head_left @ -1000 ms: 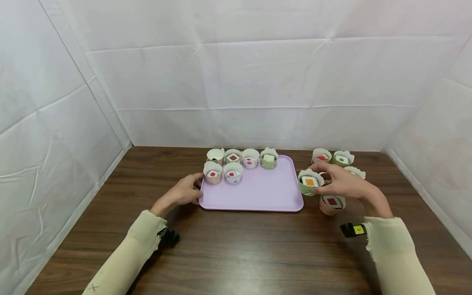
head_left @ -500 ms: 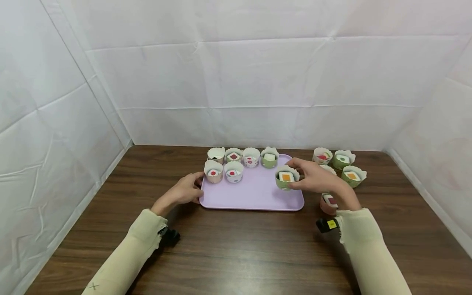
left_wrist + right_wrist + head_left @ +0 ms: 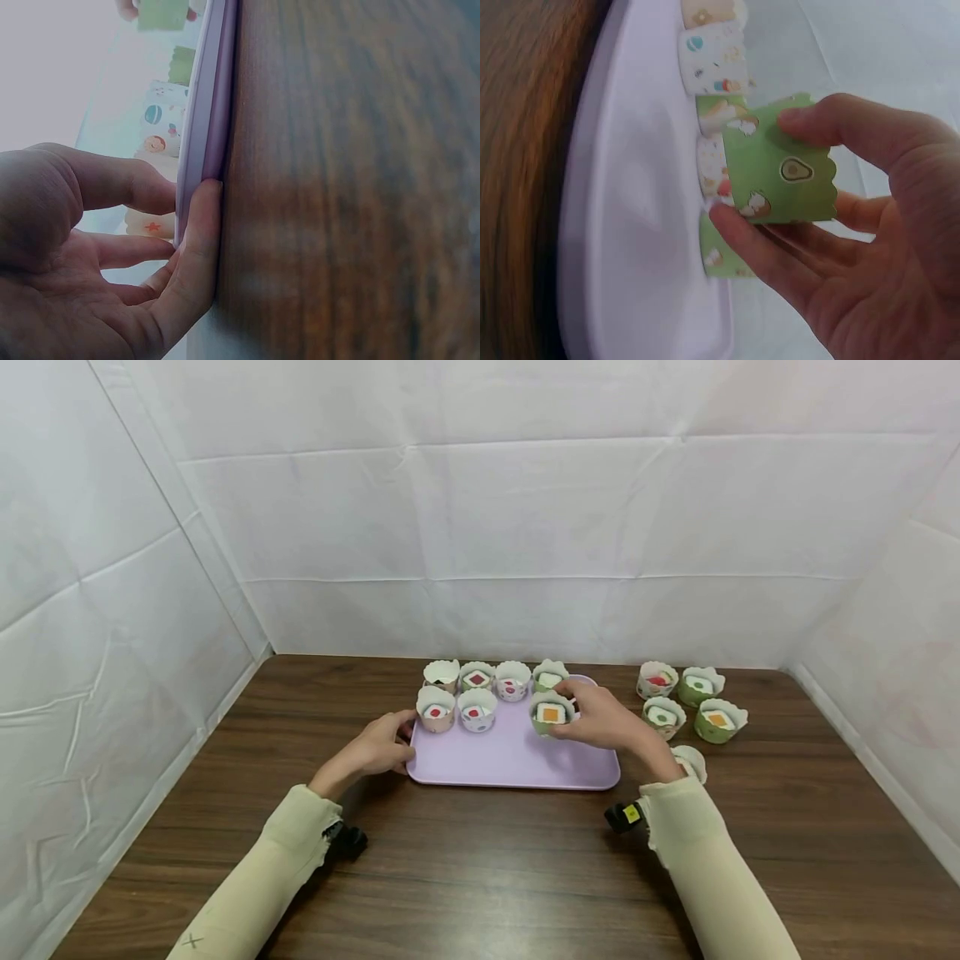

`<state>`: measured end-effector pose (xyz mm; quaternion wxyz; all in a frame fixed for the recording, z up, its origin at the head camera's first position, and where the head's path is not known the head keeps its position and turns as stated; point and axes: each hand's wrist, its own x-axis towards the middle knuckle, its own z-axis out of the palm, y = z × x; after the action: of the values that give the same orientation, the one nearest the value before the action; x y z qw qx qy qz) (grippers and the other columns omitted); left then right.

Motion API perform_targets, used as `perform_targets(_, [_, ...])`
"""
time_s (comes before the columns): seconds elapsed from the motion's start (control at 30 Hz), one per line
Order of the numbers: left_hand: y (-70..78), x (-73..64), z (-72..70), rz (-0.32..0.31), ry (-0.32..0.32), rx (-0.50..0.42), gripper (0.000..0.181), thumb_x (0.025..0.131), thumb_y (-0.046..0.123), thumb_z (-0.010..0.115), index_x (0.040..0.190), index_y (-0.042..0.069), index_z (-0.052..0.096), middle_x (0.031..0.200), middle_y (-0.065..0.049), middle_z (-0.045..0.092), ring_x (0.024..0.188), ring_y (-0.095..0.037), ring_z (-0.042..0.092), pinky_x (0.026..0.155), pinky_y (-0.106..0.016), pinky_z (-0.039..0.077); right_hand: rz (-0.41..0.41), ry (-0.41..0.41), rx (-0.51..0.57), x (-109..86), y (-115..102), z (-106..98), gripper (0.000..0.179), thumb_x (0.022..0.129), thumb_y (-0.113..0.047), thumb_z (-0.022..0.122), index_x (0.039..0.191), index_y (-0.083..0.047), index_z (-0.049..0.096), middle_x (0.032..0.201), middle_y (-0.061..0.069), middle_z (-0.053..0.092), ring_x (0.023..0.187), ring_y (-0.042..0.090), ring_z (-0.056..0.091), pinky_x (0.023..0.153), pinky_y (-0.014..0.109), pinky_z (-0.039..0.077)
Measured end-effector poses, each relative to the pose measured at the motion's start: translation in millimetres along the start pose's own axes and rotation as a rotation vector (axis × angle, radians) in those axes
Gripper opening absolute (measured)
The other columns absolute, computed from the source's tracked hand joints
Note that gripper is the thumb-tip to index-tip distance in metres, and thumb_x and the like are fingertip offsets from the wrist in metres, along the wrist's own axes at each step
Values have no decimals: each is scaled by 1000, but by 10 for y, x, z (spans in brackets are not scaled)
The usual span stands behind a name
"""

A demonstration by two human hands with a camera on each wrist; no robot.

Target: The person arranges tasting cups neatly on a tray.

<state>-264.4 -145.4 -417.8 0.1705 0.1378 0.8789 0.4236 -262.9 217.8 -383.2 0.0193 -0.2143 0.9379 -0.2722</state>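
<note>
My right hand (image 3: 600,718) holds a green paper baking cup (image 3: 784,169) between thumb and fingers. Avocado and animal prints cover its side, and a white square piece with an orange centre (image 3: 551,713) sits inside. The cup hangs upright over the lilac tray (image 3: 487,764), just in front of a green cup (image 3: 550,673) in the tray's back row. At the tray's left edge, my left hand (image 3: 375,747) pinches the rim, thumb on one side and a finger against the outer wall (image 3: 210,112). Two filled cups, one pink (image 3: 436,713) and one white (image 3: 477,713), stand in the second row.
The back row also has a pinkish cup (image 3: 441,675), a green cup with a red diamond (image 3: 476,677) and a patterned white cup (image 3: 513,683). Right of the tray, several filled cups (image 3: 714,725) stand on the wooden table (image 3: 480,868). White sheets hang behind and beside.
My right hand has carried the green baking cup leftward from beside the tray's right edge to over its back middle. The left hand stays at the tray's left edge.
</note>
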Motion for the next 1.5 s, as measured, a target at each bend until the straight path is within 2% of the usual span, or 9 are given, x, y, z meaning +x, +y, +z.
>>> perform_targets(0.13, [-9,-2,1,-3,2,-6,75,84,-7,57,156,-9,33,125,-29,52,91,-25,63,69,-33,67,5,29,30,100,-80,111,51,82,-24,82,123,1,62,103,10,67,93,23,59,80,33,51])
perform_targets(0.23, [-13,-3,4,-6,3,-12,76,84,-7,57,156,-9,33,126,-30,52,90,-25,63,69,-33,67,28,43,34,161,-138,187,51,81,-23,82,121,1,63,100,11,68,88,22,58,76,31,48])
perform_targets(0.5, [-18,-4,10,-6,1,-10,76,84,-8,57,156,-9,32,126,-30,53,89,-24,64,69,-32,67,132,60,11,261,-237,331,63,82,-24,79,135,2,58,124,20,70,108,32,64,97,48,55])
perform_targets(0.63, [-9,-10,6,-8,1,-6,76,85,-8,58,157,-9,31,126,-30,52,89,-24,64,69,-32,67,185,102,27,283,-264,378,65,83,-24,78,138,4,57,131,22,67,116,37,63,102,51,54])
perform_targets(0.83, [-9,0,9,-5,3,-2,76,85,-7,57,157,-9,31,126,-30,52,88,-24,64,69,-32,67,232,118,54,307,-295,422,64,84,-24,79,137,5,57,134,23,66,119,39,62,102,50,53])
perform_targets(1.13, [5,2,3,0,0,-3,76,85,-7,57,157,-9,31,126,-30,53,89,-24,64,69,-32,67,243,89,57,311,-304,470,60,85,-25,80,134,3,58,126,20,69,106,31,61,91,44,53])
perform_targets(1.33, [11,-1,-3,-6,1,-6,76,85,-7,57,157,-9,31,127,-30,53,89,-23,64,69,-32,67,249,93,76,310,-317,496,61,86,-25,80,135,3,57,131,21,67,114,37,63,97,48,54])
perform_targets(1.5, [1,-2,-3,-5,-3,-4,76,86,-7,57,157,-8,31,127,-30,53,90,-23,64,69,-32,67,262,92,91,316,-318,513,70,87,-26,80,142,5,51,139,24,62,124,42,60,104,52,53])
